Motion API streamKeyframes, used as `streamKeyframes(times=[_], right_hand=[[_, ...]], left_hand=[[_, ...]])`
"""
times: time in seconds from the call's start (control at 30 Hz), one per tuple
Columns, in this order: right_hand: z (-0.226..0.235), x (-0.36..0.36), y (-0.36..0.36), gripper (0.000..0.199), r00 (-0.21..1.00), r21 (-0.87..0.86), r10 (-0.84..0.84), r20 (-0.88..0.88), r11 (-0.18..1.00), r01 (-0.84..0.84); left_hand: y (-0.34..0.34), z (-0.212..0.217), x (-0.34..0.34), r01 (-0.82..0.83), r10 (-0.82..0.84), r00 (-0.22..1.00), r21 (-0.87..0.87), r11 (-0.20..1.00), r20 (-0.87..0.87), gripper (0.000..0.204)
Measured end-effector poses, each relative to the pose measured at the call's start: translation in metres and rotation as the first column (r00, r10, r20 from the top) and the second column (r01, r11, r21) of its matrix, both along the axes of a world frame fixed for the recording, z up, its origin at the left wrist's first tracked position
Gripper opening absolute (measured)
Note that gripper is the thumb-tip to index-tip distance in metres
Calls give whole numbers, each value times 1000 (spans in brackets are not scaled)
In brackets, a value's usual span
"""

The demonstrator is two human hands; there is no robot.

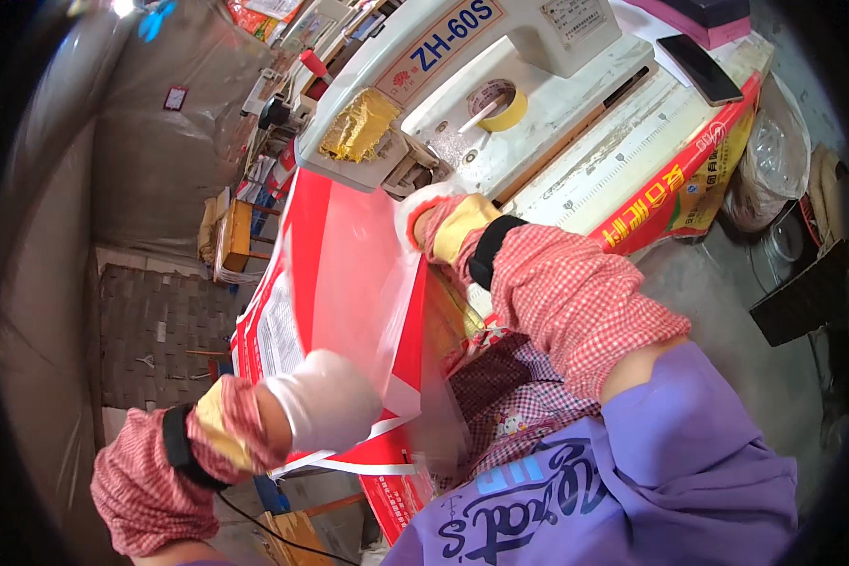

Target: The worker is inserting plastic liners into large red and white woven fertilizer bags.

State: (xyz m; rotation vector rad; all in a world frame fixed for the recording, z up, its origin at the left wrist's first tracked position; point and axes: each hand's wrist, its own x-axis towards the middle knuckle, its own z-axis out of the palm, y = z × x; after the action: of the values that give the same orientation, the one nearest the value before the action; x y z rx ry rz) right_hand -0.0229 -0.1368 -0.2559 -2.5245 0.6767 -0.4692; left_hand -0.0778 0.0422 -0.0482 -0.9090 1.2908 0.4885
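Observation:
A red and white printed sack [316, 255] hangs below the head of a white industrial sewing machine [368, 104], its upper end close to the needle area. My left hand [325, 401], in a white glove, lies over the sack's lower left part; it is blurred and its fingers are hidden. In a white glove too, my right hand [434, 209] is at the sack's upper right edge, beside the needle area. Its fingers are out of sight behind the wrist and cuff. Part of the sack between my hands is smeared by motion.
On the machine bed lie a yellow tape roll [502, 106] and, farther right, a black phone [699, 70]. A red and yellow printed sheet [670, 193] covers the table's front edge. Clear plastic bags [774, 156] hang at the right. Wooden stools [236, 236] stand at the left.

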Motion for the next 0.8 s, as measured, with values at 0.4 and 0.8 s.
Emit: streamKeyframes(times=[0.4,0.8], right_hand=[[19,-71,118,27,738,-177,510,-442,757,-629],[6,-36,71,28,960,2,-271,-76,962,272]], left_hand=[[19,-65,-17,44,-269,558,-295,954,-785,9],[6,-45,-29,42,-152,722,-177,983,-675,10]])
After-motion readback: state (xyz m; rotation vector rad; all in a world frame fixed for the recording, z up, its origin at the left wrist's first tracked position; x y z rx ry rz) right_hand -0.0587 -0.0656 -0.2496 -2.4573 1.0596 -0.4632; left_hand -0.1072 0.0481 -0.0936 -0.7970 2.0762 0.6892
